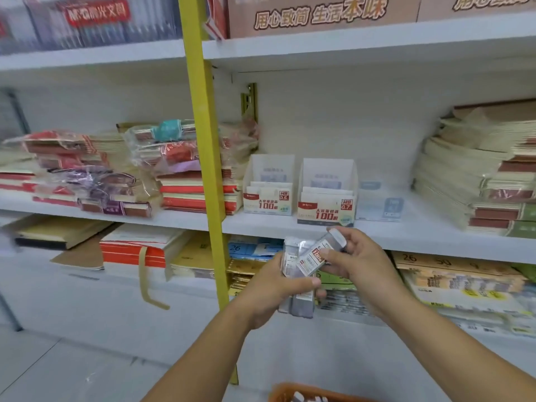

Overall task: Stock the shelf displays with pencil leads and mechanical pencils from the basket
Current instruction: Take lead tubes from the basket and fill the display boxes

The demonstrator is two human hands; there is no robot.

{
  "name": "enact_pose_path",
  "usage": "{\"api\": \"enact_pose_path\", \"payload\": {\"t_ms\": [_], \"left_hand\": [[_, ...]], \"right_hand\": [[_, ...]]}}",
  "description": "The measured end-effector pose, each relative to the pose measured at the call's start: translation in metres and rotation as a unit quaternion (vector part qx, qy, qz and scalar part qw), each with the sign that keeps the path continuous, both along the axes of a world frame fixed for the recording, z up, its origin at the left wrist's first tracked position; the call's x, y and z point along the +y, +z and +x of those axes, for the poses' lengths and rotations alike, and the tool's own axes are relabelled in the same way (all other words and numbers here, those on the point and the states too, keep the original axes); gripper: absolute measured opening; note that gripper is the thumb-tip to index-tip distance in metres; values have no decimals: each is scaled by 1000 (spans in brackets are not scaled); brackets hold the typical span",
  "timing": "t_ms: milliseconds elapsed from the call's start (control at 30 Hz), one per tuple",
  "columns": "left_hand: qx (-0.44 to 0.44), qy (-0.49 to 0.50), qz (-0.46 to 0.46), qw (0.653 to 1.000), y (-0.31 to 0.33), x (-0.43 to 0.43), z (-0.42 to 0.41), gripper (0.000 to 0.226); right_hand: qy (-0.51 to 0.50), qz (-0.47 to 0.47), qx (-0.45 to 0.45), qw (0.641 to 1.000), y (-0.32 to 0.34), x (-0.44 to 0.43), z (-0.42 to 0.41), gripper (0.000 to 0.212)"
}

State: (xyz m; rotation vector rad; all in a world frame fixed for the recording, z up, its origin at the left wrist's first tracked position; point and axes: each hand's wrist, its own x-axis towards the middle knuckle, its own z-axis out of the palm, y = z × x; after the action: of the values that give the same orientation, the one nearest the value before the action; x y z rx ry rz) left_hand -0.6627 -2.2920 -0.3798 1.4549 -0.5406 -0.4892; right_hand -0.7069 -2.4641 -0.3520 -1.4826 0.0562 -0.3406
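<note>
My left hand grips a bundle of several pencil lead cases, held upright below the middle shelf. My right hand pinches one lead case with a red and white label, tilted, just above the bundle. On the middle shelf stand two white display boxes, one marked HB 0.5 and one marked HB 0.7. A third display, pale blue and white, sits to their right. The orange basket shows at the bottom edge, below my arms.
A yellow upright post divides the shelving. Stacks of notebooks fill the shelf right of the displays, and wrapped notebook packs lie to the left. The lower shelf holds paper pads and envelopes.
</note>
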Motion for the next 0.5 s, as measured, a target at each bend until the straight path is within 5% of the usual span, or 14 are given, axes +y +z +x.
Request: {"api": "enact_pose_path", "payload": {"t_ms": [133,333,500], "left_hand": [[-26,21,-25,999,12,7,23,52],[-67,155,-105,980,34,21,67,37],[-47,224,-140,963,34,31,93,34]], "right_hand": [[2,-10,-43,999,37,5,22,34],[-65,-236,-188,951,134,18,86,33],[-56,-392,-181,900,160,29,173,22]]}}
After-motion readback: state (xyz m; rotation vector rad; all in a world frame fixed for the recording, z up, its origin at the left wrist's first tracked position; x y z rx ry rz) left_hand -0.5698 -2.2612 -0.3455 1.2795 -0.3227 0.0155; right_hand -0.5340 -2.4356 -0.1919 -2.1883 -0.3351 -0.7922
